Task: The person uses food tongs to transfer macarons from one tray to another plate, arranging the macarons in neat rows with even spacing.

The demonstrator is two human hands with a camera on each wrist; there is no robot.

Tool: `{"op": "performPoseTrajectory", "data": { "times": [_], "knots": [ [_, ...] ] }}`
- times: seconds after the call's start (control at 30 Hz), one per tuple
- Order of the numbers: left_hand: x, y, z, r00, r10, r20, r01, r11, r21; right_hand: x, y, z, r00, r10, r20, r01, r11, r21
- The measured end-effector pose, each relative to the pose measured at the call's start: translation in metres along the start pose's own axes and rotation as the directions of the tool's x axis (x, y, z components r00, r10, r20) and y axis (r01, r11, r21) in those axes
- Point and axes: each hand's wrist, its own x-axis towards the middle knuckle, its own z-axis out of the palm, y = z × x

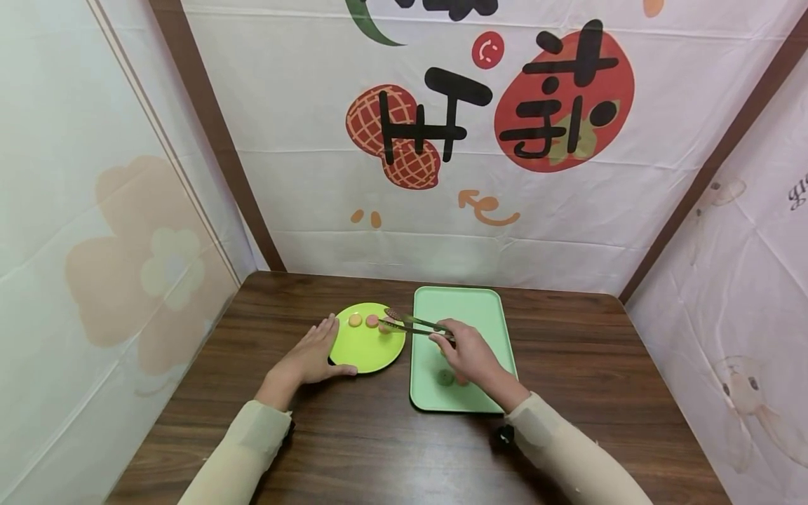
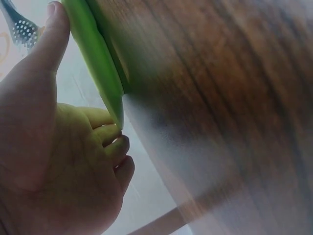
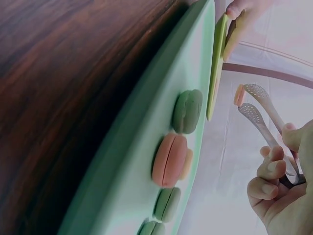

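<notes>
My right hand (image 1: 470, 354) grips metal tongs (image 1: 421, 327) with perforated tips, reaching from over the light green tray (image 1: 457, 303) to the yellow-green round plate (image 1: 369, 354). A pink macaron (image 3: 239, 95) is at the tong tips; whether they clasp it, I cannot tell. Two more macarons lie near the plate's far side, one yellow (image 1: 355, 320) and one pink (image 1: 372, 321). My left hand (image 1: 315, 354) touches the plate's left rim, fingers extended and thumb spread along the near edge. Green macarons (image 3: 187, 111) and a larger pink macaron (image 3: 169, 160) sit on the tray, partly hidden by my right hand in the head view.
Plate and tray stand side by side on a dark wooden table (image 1: 379, 442). A printed white cloth (image 1: 303, 175) hangs behind the table, with more cloth at both sides. In the right wrist view, a pale yellow macaron (image 3: 186, 164) shows behind the larger pink one.
</notes>
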Motion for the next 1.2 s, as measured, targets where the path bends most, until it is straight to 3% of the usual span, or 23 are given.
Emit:
{"op": "performPoseTrajectory", "data": {
  "times": [0.23,1.2],
  "knots": [
    [-0.001,-0.001,0.000,1.000,-0.007,0.011,0.007,1.000,0.005,0.005,-0.007,0.007,1.000,0.012,0.021,-0.012,1.000,-0.001],
    [-0.005,-0.001,-0.002,1.000,-0.006,0.008,0.006,1.000,0.000,0.027,-0.025,0.041,0.994,-0.061,0.086,0.064,0.997,-0.035]
  ]
}}
